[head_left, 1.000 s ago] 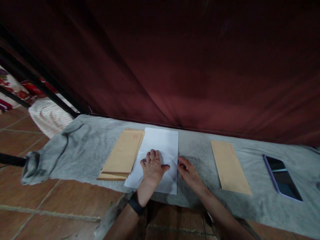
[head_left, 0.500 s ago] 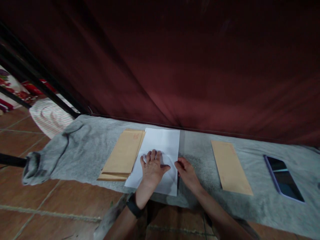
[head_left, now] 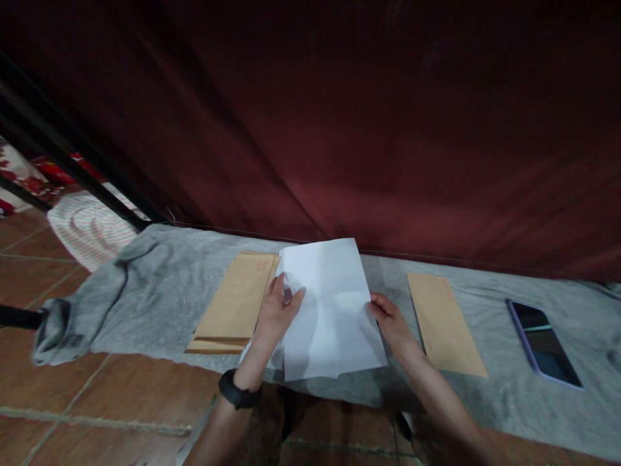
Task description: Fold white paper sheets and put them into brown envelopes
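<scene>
A white sheet of paper is slightly raised and bowed in front of me, over other white paper that shows along its left side. My right hand pinches the sheet's right edge between thumb and fingers. At the left edge is my left hand, curled round the paper with its thumb lying over the sheet; some of its fingertips are hidden or in shadow. Just left of that hand lies a stack of brown envelopes. A single brown envelope rests flat to the right of my right hand.
A phone with a purple edge lies at the far right on the grey cloth. Behind stands a dark red curtain. Black bars and a striped cloth are at the left, above the tiled floor.
The top sheet has shifted right and lifted off the paper below. My left hand has gone from lying flat on it to its left edge; my right hand has moved right with the right edge.
</scene>
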`<state>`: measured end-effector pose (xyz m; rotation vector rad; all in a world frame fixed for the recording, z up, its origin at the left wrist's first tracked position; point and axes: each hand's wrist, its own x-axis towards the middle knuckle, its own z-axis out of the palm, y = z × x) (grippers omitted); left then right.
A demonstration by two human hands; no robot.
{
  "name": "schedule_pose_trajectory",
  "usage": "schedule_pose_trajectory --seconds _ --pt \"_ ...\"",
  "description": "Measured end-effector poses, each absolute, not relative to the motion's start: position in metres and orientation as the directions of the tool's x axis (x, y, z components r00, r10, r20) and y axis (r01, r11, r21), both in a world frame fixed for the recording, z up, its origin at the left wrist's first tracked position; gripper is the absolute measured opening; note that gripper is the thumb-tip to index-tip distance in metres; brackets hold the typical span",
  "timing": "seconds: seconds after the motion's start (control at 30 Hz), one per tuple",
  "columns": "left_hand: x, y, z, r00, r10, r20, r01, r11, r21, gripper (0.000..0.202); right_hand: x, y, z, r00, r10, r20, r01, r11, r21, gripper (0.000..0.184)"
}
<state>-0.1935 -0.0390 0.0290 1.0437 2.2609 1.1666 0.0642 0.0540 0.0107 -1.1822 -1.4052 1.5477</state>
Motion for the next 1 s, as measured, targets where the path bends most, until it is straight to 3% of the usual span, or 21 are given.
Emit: schedule_pose_trajectory --seconds 0.17,0.33,0.47,0.6,0.83,1.0 --pt "-0.19 -0.034 0.033 -0.645 0.724 -0.244 0.046 0.356 0.933 0.081 0.085 0.059 0.024 -0.234 0.937 -0.259 -0.055 -0.279 -0.959 0.027" --pt "-0.168 -0.033 0.043 -0.517 0.769 -0.377 -0.149 0.352 0.924 0.075 0.102 0.059 0.023 -0.178 0.928 -0.328 -0.036 -0.339 -0.94 0.031" --pt "-0.154 -0.028 0.039 -0.441 0.786 -0.434 -0.185 0.393 0.901 0.076 0.114 0.06 0.016 -0.106 0.934 -0.342 0.053 -0.339 -0.939 0.033" --pt "-0.148 -0.022 0.029 -0.456 0.813 -0.362 -0.195 0.305 0.932 0.086 0.122 0.063 0.012 -0.121 0.933 -0.34 0.123 -0.326 -0.937 0.039" --pt "-0.145 -0.018 0.018 -0.393 0.861 -0.322 -0.108 0.304 0.947 0.097 0.123 0.073 0.001 -0.146 0.973 -0.179 0.256 -0.138 -0.957 0.051" --pt "-0.146 -0.016 0.017 -0.378 0.859 -0.345 -0.042 0.356 0.933 0.1 0.125 0.071 -0.011 -0.205 0.972 -0.111 0.369 -0.028 -0.929 0.04"
